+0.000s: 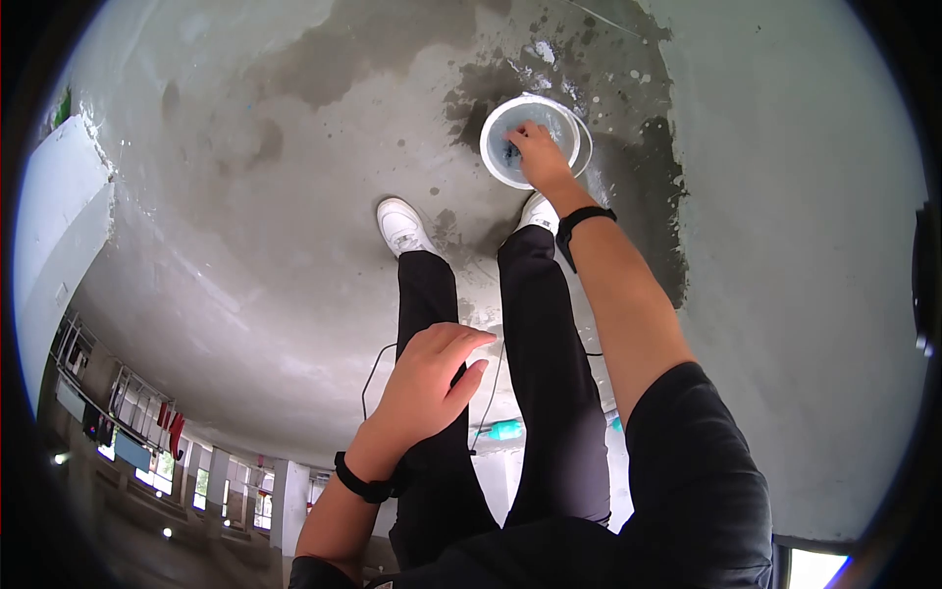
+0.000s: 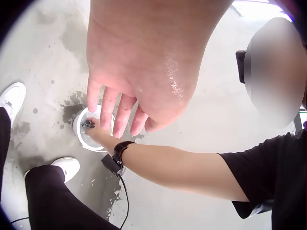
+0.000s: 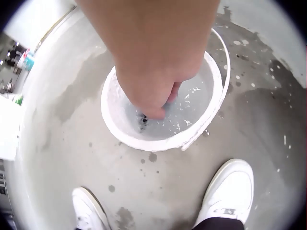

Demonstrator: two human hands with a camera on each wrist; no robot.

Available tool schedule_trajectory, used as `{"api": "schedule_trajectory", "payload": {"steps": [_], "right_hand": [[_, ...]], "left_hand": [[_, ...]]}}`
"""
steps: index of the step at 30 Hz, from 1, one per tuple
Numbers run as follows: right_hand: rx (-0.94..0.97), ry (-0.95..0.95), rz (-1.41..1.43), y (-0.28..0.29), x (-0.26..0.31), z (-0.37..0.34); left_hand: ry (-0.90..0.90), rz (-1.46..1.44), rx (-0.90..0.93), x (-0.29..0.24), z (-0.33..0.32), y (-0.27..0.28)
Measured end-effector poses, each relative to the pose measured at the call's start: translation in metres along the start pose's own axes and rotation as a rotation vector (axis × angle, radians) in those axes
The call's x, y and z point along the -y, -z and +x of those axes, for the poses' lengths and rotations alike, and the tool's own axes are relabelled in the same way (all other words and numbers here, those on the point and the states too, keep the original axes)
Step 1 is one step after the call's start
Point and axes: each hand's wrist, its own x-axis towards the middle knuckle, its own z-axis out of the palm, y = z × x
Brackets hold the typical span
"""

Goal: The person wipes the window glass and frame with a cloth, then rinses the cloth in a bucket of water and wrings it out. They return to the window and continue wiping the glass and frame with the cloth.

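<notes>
White bucket (image 3: 113, 127) with what looks like water (image 3: 189, 108) in it stands on the floor (image 1: 324, 187), far and a little right, just beyond the person's right shoe (image 1: 537, 213). Its handle (image 3: 227, 62) hangs over to the right side. The right hand (image 1: 540, 152) reaches down inside, fingers bent toward a dark thing (image 3: 143, 120); I cannot tell whether that grip has closed on it or merely touches it. The left hand (image 1: 427, 378) hangs near, in front of the legs, its grip loose, fingers slightly bent, with nothing in it.

To my eye, a hard stir or a knock against the rim could slop water onto the wet patch (image 1: 638, 196) at right and make the footing slick. Reaching deeper could wet the black wrist strap (image 1: 581, 224) and the box and cable (image 2: 127, 196) beside it. A wet grip might also let the dark thing slip.

The right fingertips are mostly hidden by the hand itself, so the dark thing's shape escapes me. Behind the legs, something turquoise (image 1: 505, 429) is partly covered, too little to name.
</notes>
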Motion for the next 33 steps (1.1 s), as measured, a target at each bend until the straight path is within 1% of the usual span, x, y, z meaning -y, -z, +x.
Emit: {"api": "schedule_trajectory", "payload": {"steps": [2,4,5,6,8,12,14,15,17,19,21,23,24,26,27,28,30,32,33], "right_hand": [[0.037,-0.014,-0.014,-0.004,-0.003,0.007],[0.022,-0.196,-0.052,-0.005,-0.005,0.014],[-0.017,-0.205,-0.048,-0.007,-0.004,0.015],[-0.014,-0.206,-0.045,-0.008,-0.003,0.017],[0.003,-0.066,0.017,-0.009,-0.001,0.016],[-0.011,-0.063,0.104,-0.005,-0.002,0.013],[-0.075,-0.217,0.205,-0.003,0.002,0.014],[-0.075,-0.218,0.205,-0.008,0.002,0.013],[-0.045,-0.11,-0.018,-0.018,0.002,0.013],[-0.01,-0.147,-0.014,-0.022,-0.011,0.022],[0.03,-0.175,-0.004,-0.023,-0.01,0.022],[0.116,-0.398,0.103,-0.006,-0.006,0.022],[0.107,-0.399,0.096,0.006,0.0,0.019],[0.01,-0.369,0.125,0.032,0.018,0.002],[0.027,-0.305,0.098,0.047,0.026,-0.01],[0.013,-0.298,0.09,0.065,0.036,-0.023],[-0.058,-0.17,0.142,0.098,0.059,-0.055],[-0.117,-0.163,0.183,0.122,0.079,-0.086],[-0.165,-0.157,0.227,0.134,0.088,-0.097]], "left_hand": [[0.011,-0.002,0.015,0.001,0.0,-0.002],[0.023,0.019,0.031,0.004,0.0,-0.004],[0.026,0.021,0.032,0.005,0.001,-0.004],[0.028,0.024,0.033,0.006,0.0,-0.005],[0.034,0.022,0.037,0.007,-0.003,-0.007],[0.018,0.027,0.038,0.007,-0.001,-0.008],[0.023,0.028,0.042,0.006,0.0,-0.008],[0.017,0.022,0.041,0.006,0.0,-0.008],[0.007,0.015,0.041,0.006,0.003,-0.009],[0.006,0.031,0.041,0.005,0.004,-0.009],[0.01,0.038,0.044,0.005,-0.001,-0.01],[-0.012,0.044,0.043,0.002,-0.001,-0.009],[-0.025,0.067,0.049,-0.001,-0.002,-0.006],[-0.055,0.087,0.048,-0.004,-0.006,-0.004],[-0.065,0.066,0.028,-0.003,-0.009,-0.003],[-0.077,0.046,0.008,-0.002,-0.01,-0.001],[0.046,-0.062,0.018,-0.004,-0.013,0.004],[0.121,-0.193,0.071,0.001,-0.007,0.009],[0.134,-0.173,0.07,-0.001,-0.005,0.013]]}}
